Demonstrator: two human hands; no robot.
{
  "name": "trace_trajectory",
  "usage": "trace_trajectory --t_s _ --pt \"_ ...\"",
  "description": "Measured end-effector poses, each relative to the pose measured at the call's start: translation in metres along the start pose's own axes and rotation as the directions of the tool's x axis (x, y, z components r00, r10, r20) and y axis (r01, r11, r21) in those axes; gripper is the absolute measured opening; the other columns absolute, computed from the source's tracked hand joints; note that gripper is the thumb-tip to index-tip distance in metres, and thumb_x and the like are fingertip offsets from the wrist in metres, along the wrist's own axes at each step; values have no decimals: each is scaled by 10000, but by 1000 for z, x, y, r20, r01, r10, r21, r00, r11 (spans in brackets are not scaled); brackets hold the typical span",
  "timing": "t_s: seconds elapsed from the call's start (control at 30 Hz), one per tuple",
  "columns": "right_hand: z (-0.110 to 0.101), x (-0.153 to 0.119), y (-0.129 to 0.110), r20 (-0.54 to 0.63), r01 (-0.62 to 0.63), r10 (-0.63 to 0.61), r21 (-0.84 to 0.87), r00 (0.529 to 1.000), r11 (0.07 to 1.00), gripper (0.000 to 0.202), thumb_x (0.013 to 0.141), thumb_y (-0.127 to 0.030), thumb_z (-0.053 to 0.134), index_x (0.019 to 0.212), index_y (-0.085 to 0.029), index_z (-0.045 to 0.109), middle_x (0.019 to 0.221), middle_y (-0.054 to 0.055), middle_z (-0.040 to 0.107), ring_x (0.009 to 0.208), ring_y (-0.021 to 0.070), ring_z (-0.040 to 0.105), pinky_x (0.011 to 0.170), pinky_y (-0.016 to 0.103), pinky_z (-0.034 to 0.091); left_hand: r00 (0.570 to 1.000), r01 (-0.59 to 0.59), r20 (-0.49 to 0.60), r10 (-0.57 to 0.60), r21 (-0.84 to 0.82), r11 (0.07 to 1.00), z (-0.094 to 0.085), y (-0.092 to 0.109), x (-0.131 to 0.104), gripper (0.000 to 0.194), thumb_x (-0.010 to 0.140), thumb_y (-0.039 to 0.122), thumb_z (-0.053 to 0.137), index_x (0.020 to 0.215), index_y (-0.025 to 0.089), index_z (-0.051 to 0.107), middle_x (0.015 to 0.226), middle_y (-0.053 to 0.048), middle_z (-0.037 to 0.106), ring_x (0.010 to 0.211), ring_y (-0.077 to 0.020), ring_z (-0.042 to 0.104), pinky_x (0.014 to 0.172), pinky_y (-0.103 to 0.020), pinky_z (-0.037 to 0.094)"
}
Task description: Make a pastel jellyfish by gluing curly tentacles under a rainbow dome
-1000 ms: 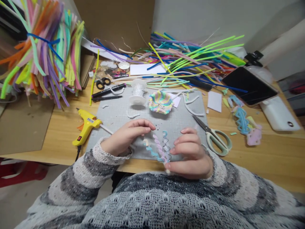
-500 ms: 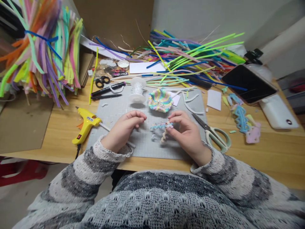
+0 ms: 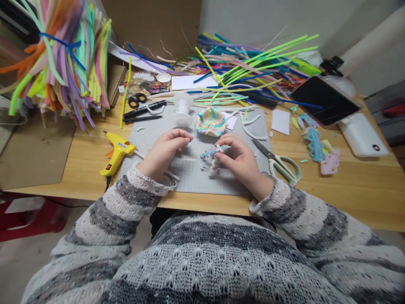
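Step in hand looks like handling a small cluster of spiral-coiled, fuzzy light-blue and cream pipe cleaners (image 3: 208, 153), up over the grey flat mat (image 3: 190, 181) on the light wood-grain table (image 3: 332, 202). Right hand (image 3: 238, 160) pinches its joined end between thumb and forefinger, coils dangling. Left hand (image 3: 166, 152) is near but apart from it, thumb and forefinger close together; can't tell if they grip thin thread. Next move probably calls for a light pinch, as coils look springy. Just beyond: ruffled, pastel-striped, flower-shaped fuzzy piece (image 3: 211, 122), beside clear plastic spool (image 3: 182, 112). Yellow plastic glue gun (image 3: 117, 152) lies left, pale-green-handled metal scissors (image 3: 272, 157) right.
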State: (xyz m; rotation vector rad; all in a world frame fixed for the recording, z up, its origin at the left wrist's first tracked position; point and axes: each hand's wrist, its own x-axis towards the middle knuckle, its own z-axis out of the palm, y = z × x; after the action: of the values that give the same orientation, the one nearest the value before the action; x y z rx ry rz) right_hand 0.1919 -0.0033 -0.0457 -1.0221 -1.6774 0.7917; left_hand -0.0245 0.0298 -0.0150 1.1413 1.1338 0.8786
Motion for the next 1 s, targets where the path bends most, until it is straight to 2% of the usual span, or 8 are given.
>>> trace_trajectory --t_s 0.3,0.4,0.5,0.57,0.7,0.83,0.9,1.0 --pt "-2 -3 1 30 -66 64 79 998 995 370 782 -401 715 1091 -245 584 1059 28 611 1031 196 564 971 383 409 993 -112 -32 113 35 993 -6 0 6 77 709 210 654 770 166 668 792 -12 617 721 -120 514 597 -241 356" --pt "-3 -4 3 -1 -45 45 144 999 989 500 767 -552 688 1158 -273 548 1065 22 607 1042 203 565 984 389 399 991 -126 -37 127 35 991 -7 1 7 81 711 213 652 776 167 667 808 -18 622 730 -124 520 595 -239 355" --pt "-4 -3 5 -88 -31 51 216 995 976 544 810 -699 521 1173 -293 528 1060 28 601 1060 204 560 989 385 404 989 -141 -37 143 50 989 -8 1 6 84 727 240 656 780 175 659 790 -18 611 716 -128 521 598 -243 359" --pt "-5 -2 7 -154 -48 88 246 984 968 516 851 -702 432 1152 -295 530 1050 32 602 1065 197 562 994 377 411 984 -169 -45 175 99 981 -7 1 6 89 743 269 661 738 183 638 723 -7 585 677 -128 503 605 -250 362" --pt "-9 2 13 -243 -106 178 281 954 954 419 888 -640 421 1077 -291 554 1004 23 611 1023 184 578 987 372 428 965 -250 -35 262 201 947 -5 1 5 244 818 327 612 624 185 574 601 7 510 595 -120 444 614 -264 367" --pt "-11 5 17 -262 -156 238 300 935 941 384 900 -616 426 987 -280 590 969 14 625 970 180 587 966 379 438 958 -264 -86 275 120 957 -3 0 6 53 739 148 604 760 194 619 665 12 559 612 -110 494 602 -249 383" --pt "-12 6 17 -251 -169 243 283 937 944 387 893 -621 436 958 -276 599 962 13 631 973 183 587 960 380 441 957 -245 -134 257 101 964 -2 1 6 220 657 67 579 825 200 628 719 11 591 638 -111 526 585 -242 388" --pt "-12 5 14 -236 -158 224 267 946 950 381 888 -615 451 923 -270 611 969 14 638 975 182 588 948 368 445 959 -208 -166 229 131 969 -2 2 7 197 657 88 581 818 191 629 734 -1 599 647 -117 533 560 -246 384"
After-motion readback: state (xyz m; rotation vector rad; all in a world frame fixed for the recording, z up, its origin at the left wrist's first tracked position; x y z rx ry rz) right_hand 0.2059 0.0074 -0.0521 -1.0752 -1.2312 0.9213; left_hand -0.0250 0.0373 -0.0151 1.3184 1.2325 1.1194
